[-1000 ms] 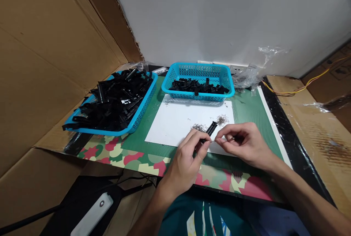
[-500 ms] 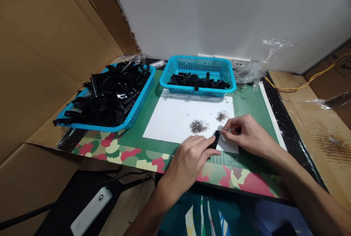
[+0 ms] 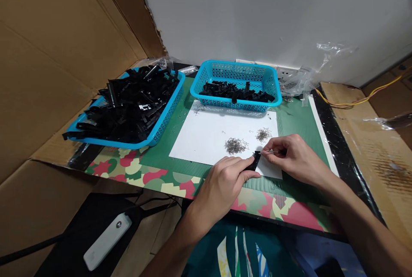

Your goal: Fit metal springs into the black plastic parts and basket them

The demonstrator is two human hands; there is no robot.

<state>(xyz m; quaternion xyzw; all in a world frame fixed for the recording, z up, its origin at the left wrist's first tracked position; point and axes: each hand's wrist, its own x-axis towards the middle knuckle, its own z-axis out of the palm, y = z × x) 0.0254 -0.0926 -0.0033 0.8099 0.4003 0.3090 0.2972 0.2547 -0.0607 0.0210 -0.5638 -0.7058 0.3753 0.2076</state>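
My left hand [image 3: 230,176] is closed on a small black plastic part [image 3: 255,162], pressing it down at the near right of a white sheet [image 3: 199,139]. A thin metal tool, like tweezers or a needle [image 3: 272,151], is pinched in my right hand [image 3: 288,154]; its exact kind is too small to tell. The tool's tip is at the upper end of the black part. Just beyond my hands lie a larger pile of tiny bent wire pieces [image 3: 234,146] and a smaller pile of wire pieces [image 3: 263,134].
A blue basket [image 3: 167,116] heaped with black parts stands at the left. Another blue basket [image 3: 238,104] with fewer black parts is at the back. Cardboard [image 3: 64,45] walls the left side; plastic wrap [image 3: 298,83] and yellow wires [image 3: 370,93] lie at the right.
The view has shifted slightly. Both hands stay nearly in place on the black part, with the right hand's tool tip still at its upper end.
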